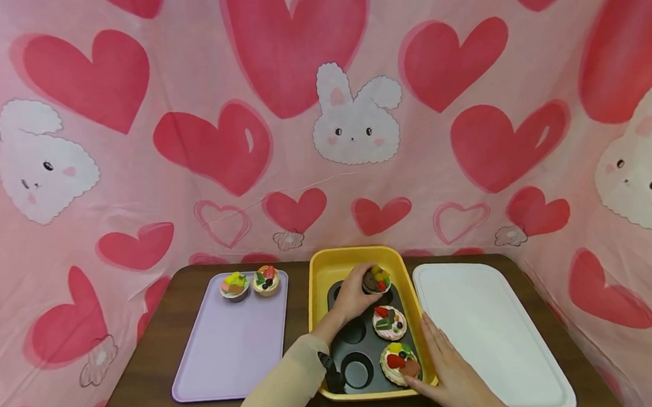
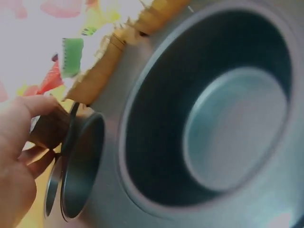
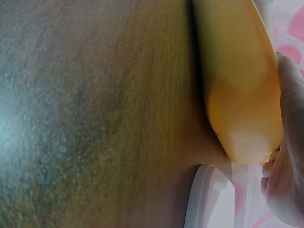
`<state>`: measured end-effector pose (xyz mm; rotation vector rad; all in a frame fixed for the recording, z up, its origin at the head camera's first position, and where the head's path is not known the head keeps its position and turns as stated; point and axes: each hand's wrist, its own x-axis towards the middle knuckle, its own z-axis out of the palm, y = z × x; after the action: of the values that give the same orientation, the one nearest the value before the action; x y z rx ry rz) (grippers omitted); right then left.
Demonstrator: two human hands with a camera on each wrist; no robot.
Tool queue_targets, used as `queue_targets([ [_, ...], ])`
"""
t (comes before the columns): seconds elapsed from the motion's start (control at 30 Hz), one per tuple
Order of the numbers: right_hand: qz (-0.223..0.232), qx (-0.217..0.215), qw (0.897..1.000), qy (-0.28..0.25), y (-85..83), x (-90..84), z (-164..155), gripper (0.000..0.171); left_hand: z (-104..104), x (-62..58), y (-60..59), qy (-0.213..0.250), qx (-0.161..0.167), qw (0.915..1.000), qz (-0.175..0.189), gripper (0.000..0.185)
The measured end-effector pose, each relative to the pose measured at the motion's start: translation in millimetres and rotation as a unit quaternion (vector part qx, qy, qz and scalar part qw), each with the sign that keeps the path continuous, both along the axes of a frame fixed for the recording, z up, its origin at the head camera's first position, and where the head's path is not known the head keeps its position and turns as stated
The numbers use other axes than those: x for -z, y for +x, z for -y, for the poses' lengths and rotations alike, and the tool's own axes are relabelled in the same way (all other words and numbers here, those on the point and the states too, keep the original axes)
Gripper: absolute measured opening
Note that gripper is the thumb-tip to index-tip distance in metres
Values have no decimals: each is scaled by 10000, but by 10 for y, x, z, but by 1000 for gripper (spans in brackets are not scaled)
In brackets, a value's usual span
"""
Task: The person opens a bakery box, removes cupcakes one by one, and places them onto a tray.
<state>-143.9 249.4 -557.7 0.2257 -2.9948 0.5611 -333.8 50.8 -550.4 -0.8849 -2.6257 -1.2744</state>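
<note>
Left fingers [image 1: 361, 270] pinch a small cupcake [image 1: 379, 278] at a muffin tin [image 1: 370, 344]

Fingers and thumb of the left hand [image 1: 351, 304] bend round the cupcake's brown cup, spread only as wide as the cup itself. They have it at the far right well of the dark tin; from where I stand, I cannot tell whether its base touches the well. Its topping is brown, yellow and red.

The tin lies inside a deep yellow tray [image 1: 358, 253]. Below the gripped cupcake, in the same column, sit a middle cupcake [image 1: 389, 322] with red and green pieces and a near cupcake [image 1: 396, 364] with yellow, red and brown ones.

The right hand [image 1: 460, 377] rests against the tray's right side, its fingers straight and together along the wall. Its thumb reaches to the near corner, close beside the near cupcake; I cannot tell whether they touch.

Left of the tray, on the brown worktop [image 1: 146, 392], lies a lilac tray [image 1: 231, 355] with two cupcakes [image 1: 266, 283] side by side at its far end. To the right lies a white tray [image 1: 488, 324]. Behind hangs a pink backdrop [image 1: 295, 174] of red hearts and white rabbits.
</note>
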Motion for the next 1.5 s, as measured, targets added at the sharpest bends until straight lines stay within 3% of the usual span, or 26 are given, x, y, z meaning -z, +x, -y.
queue_targets([
  [0.1,11,7,10000,20,-8,-1,-11,115,20,-42,-23,216,-132,9996,82,67],
  [0.27,69,-3,10000,28,-12,7,-20,115,46,-154,-23,716,-24,9957,583,66],
  [0.5,134,-13,9999,-86,-10,14,-14,115,91,-338,24,1542,-84,9717,1788,68],
  [0.63,183,6,9998,-100,-19,-2,-17,115,157,-402,18,1771,-94,9609,2128,67],
  [0.9,156,68,9998,-65,-29,13,-12,115,402,-465,36,1953,-138,9512,2387,70],
  [1.23,678,138,9976,-80,15,-10,11,116,766,-441,25,2310,-84,9375,2600,71],
  [1.5,578,127,9982,-85,16,-21,3,116,997,-536,75,2335,-276,9395,2491,77],
])
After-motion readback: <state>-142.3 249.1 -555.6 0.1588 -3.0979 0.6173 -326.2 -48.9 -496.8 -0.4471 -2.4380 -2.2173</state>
